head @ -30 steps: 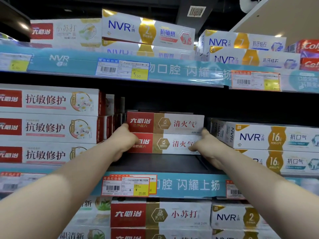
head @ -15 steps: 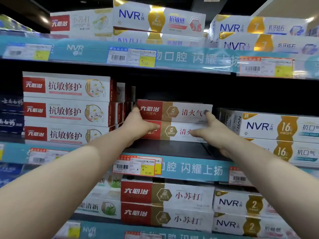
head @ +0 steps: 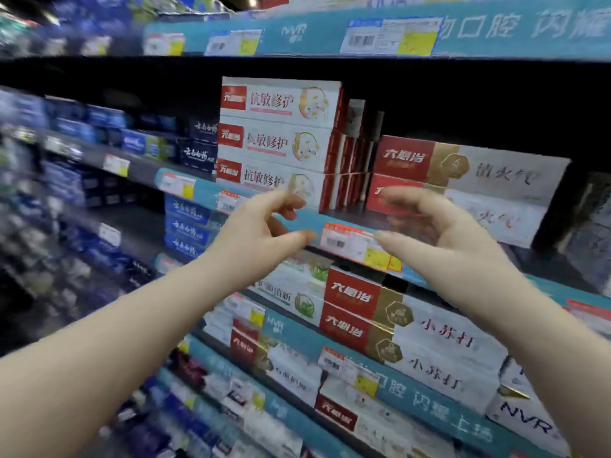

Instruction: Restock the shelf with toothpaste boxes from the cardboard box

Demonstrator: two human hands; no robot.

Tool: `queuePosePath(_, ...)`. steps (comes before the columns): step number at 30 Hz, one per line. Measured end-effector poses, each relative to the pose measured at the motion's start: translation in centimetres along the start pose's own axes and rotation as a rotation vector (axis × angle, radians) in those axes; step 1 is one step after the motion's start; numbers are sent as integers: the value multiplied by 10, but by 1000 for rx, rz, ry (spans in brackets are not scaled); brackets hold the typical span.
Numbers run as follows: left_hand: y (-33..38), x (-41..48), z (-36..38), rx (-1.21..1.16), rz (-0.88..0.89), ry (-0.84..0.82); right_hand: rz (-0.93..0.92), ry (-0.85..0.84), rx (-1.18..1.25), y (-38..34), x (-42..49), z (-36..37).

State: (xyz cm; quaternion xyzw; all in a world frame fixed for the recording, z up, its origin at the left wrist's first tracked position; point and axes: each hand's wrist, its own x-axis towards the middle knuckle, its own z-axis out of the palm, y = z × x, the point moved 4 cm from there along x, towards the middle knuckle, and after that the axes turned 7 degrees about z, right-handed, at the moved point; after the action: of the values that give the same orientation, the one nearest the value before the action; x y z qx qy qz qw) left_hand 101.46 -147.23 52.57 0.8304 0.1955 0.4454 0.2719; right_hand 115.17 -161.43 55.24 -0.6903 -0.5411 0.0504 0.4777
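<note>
Two red, gold and white toothpaste boxes (head: 469, 173) lie stacked on the middle shelf (head: 350, 216), set back from its front edge. My left hand (head: 261, 233) and my right hand (head: 443, 226) hover in front of the shelf's teal edge strip, fingers apart and curled, holding nothing. Neither hand touches the boxes; my right hand covers part of the lower box. The cardboard box is out of view.
A stack of three white and red toothpaste boxes (head: 281, 140) stands left of the pair. Dark blue boxes (head: 198, 153) fill the blurred shelves at left. More red and white boxes (head: 396, 328) sit on the shelf below. Price tags (head: 357, 242) hang on the edge strip.
Both hands have let go of the two stacked boxes and drawn back toward me. The view has swung left and down, with motion blur.
</note>
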Motion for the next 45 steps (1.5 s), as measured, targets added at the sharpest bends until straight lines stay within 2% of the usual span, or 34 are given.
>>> queuePosePath(6,-106,-73,-84,361,-341,-78,-10,-341,36,-12,2,120)
queuePosePath(9,-156,-119,-133,411,-528,-102,-18,-463,-53,-14,8,192)
queuePosePath(12,-204,-166,-183,459,-629,-85,-25,-572,-193,-20,12,269)
queuePosePath(16,-264,-229,-256,562,-772,-176,-53,-704,-370,-48,12,379)
queuePosePath(21,-331,-293,-357,668,-948,-265,-64,-859,-433,-100,5,513)
queuePosePath(35,-462,-374,-546,745,-1175,-197,-116,-1083,-387,-190,45,790)
queuePosePath(42,-577,-351,-642,796,-1281,-228,-194,-1148,-382,-226,124,943)
queuePosePath(45,-622,-325,-685,799,-1300,-190,-193,-1163,-390,-246,167,1001)
